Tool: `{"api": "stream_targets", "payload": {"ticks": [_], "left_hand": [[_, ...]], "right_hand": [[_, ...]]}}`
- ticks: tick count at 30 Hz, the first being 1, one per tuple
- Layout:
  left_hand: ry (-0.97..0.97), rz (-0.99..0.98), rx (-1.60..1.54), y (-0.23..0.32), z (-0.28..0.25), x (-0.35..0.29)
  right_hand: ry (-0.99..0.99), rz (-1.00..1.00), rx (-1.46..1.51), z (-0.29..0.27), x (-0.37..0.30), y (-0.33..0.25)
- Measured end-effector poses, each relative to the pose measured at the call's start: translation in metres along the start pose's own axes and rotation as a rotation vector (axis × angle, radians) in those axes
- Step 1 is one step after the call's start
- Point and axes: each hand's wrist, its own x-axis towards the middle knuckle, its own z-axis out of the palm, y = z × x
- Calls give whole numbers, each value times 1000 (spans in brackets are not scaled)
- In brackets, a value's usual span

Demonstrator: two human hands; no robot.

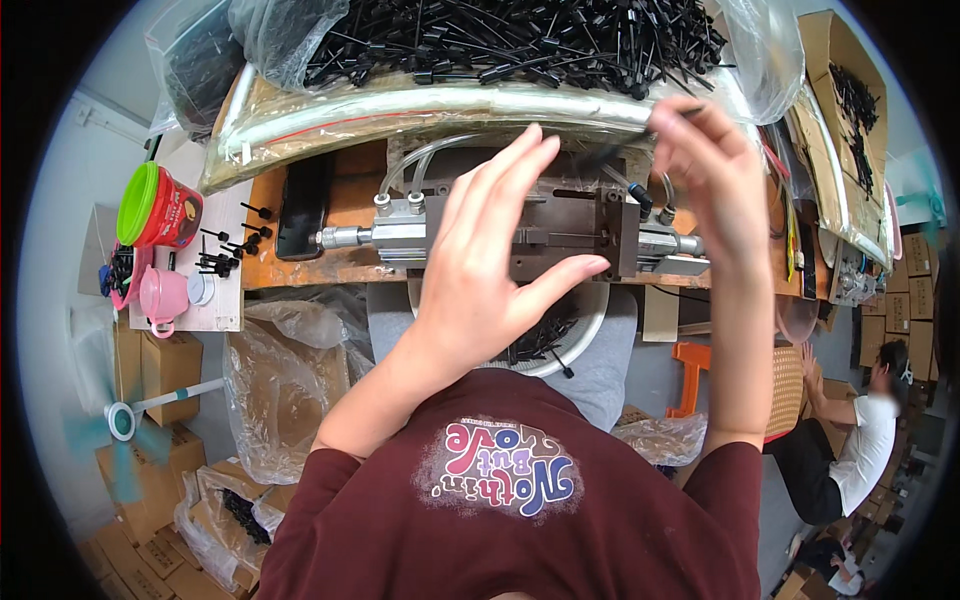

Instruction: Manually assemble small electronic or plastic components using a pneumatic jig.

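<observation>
Currently, a blurred, slender black piece (612, 152) is slanting left and nearer from the right hand (715, 155), whose grip is pinching it above the dark metal fixture (588, 212) on the tabletop (352, 190), while the left hand (478, 255) is spreading its released fingers alongside.

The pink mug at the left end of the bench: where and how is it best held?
Probably grip the pink mug by its loop handle, the left hand coming from the person's side: the handle points that way, while a red tub is just beyond.
</observation>
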Motion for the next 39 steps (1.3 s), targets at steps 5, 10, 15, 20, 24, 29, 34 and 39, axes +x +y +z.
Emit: {"api": "stream_targets", "payload": {"ticks": [5, 10, 15, 20, 24, 29, 34, 39], "left_hand": [[-559, -500, -462, 3, 5, -9], [-310, -895, -1092, -22, 14, -55], [-344, -968, -1126, -22, 9, -76], [-236, -755, -676, -15, -3, -76], [-212, -824, -786, -15, -20, -70], [-177, -920, -917, -16, -26, -68], [-113, -752, -1029, -13, -39, -73], [-86, -546, -545, -17, -48, -61]], "right_hand": [[-111, 243, 89, 31, -54, 16], [-139, -498, -664, 48, -90, 41], [-214, -542, -789, 61, -118, 63], [-158, -494, -736, 61, -122, 82], [-158, -471, -849, 63, -121, 95], [-43, -525, -878, 62, -110, 111], [32, -360, -780, 47, -125, 113], [-132, -23, -791, 40, -161, 178]]}}
